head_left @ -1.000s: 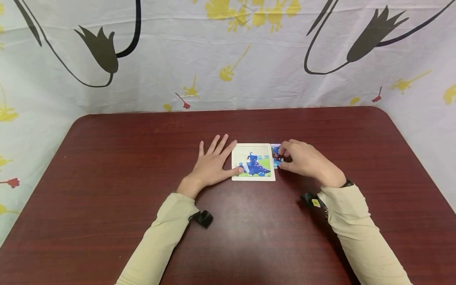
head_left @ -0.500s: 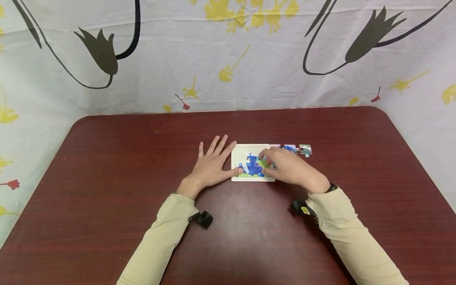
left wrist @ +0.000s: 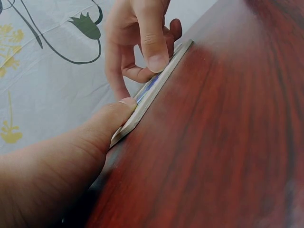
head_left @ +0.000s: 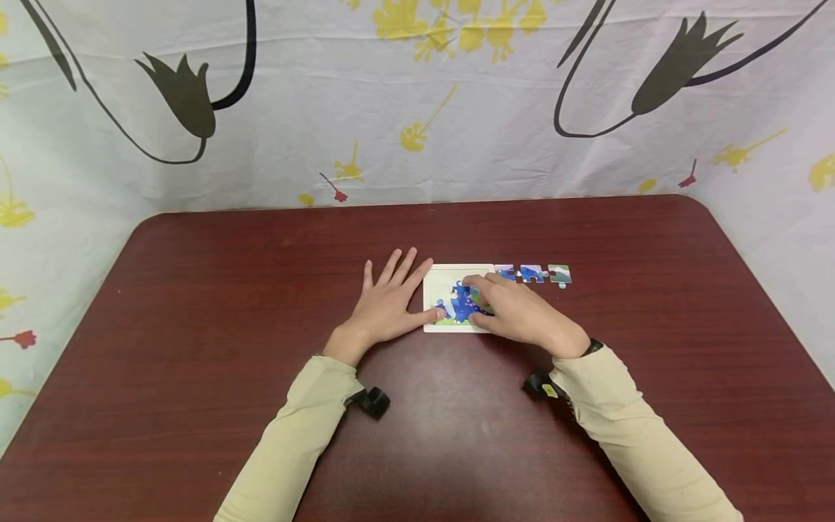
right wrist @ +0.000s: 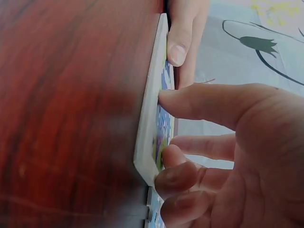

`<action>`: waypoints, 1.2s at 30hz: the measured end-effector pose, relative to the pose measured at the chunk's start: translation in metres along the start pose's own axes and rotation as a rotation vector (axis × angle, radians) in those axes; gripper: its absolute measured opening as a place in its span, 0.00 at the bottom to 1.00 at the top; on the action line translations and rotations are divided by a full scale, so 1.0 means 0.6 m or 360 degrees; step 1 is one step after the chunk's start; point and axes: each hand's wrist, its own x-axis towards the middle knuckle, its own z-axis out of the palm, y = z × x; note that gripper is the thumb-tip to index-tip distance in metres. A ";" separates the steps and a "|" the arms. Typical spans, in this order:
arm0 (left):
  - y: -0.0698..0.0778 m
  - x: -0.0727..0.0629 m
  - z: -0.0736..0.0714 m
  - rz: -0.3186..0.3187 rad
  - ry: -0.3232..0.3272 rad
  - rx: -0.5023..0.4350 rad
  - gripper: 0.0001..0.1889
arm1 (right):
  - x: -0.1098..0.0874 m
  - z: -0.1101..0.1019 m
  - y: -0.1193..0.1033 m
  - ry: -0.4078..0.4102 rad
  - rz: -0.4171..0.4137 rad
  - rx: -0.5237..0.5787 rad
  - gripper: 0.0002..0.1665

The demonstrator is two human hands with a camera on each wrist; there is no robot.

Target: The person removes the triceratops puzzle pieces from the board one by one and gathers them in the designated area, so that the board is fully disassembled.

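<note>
A jigsaw puzzle (head_left: 462, 299) with a blue dinosaur lies partly assembled in a pale square frame (head_left: 446, 328). My left hand (head_left: 385, 308) lies at its left side, fingers spread on the table, the thumb resting on the lower left corner. Over the right part of the puzzle is my right hand (head_left: 518, 312), with bent fingers and the thumb apart from the index finger. In the right wrist view, the right thumb (right wrist: 204, 104) touches the puzzle and no loose piece shows in the gap. The covered right part of the puzzle is hidden.
Loose puzzle pieces, a blue one (head_left: 505, 272), a second blue one (head_left: 531, 273) and a green-grey one (head_left: 559, 273), lie in a row right of the frame. The dark red table (head_left: 261, 326) meets a patterned white cloth (head_left: 293, 101) behind.
My right hand has moved left from the loose pieces beside the frame to above the puzzle, uncovering the row of pieces. My left hand stays in place.
</note>
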 end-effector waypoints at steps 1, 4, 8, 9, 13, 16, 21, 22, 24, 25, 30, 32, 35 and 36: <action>0.000 0.000 0.000 -0.0001 0.0000 0.0002 0.46 | 0.000 0.001 0.000 -0.0002 0.0004 0.0002 0.33; 0.000 0.001 0.001 -0.0001 0.0005 0.0012 0.46 | 0.000 0.001 0.001 0.0002 -0.0002 0.0006 0.34; 0.000 0.001 0.001 0.0001 0.0009 0.0026 0.47 | 0.000 0.001 0.002 0.0011 -0.0026 0.0015 0.33; 0.000 0.001 0.001 0.0001 0.0009 0.0026 0.47 | 0.001 0.001 0.003 0.0012 -0.0031 0.0021 0.32; 0.000 0.001 0.001 -0.0006 0.0000 0.0021 0.47 | 0.001 0.002 0.005 0.0017 -0.0045 0.0046 0.32; 0.001 0.001 0.001 -0.0008 0.0000 0.0014 0.47 | 0.003 0.002 0.005 0.0020 -0.0046 0.0063 0.31; 0.001 0.001 0.000 -0.0008 0.0004 0.0016 0.47 | 0.005 0.001 0.006 0.0027 -0.0057 0.0106 0.30; 0.001 0.001 0.000 -0.0008 0.0005 0.0017 0.47 | 0.005 0.001 0.006 0.0031 -0.0062 0.0114 0.29; 0.001 0.001 0.000 -0.0007 0.0004 0.0018 0.46 | 0.006 0.002 0.007 0.0036 -0.0067 0.0128 0.29; 0.001 0.001 0.000 -0.0007 0.0004 0.0019 0.46 | 0.006 0.002 0.007 0.0036 -0.0065 0.0132 0.29; 0.001 0.002 0.000 -0.0009 -0.0001 0.0023 0.46 | 0.005 0.002 0.005 0.0037 -0.0045 0.0133 0.29; 0.001 0.002 0.001 -0.0012 -0.0005 0.0026 0.46 | 0.004 0.002 0.004 0.0044 -0.0044 0.0134 0.29; 0.001 0.002 0.001 -0.0015 -0.0009 0.0029 0.46 | 0.004 0.002 0.003 0.0057 -0.0053 0.0155 0.28; 0.001 0.002 0.001 -0.0017 -0.0011 0.0030 0.46 | 0.004 0.002 0.003 0.0063 -0.0059 0.0160 0.28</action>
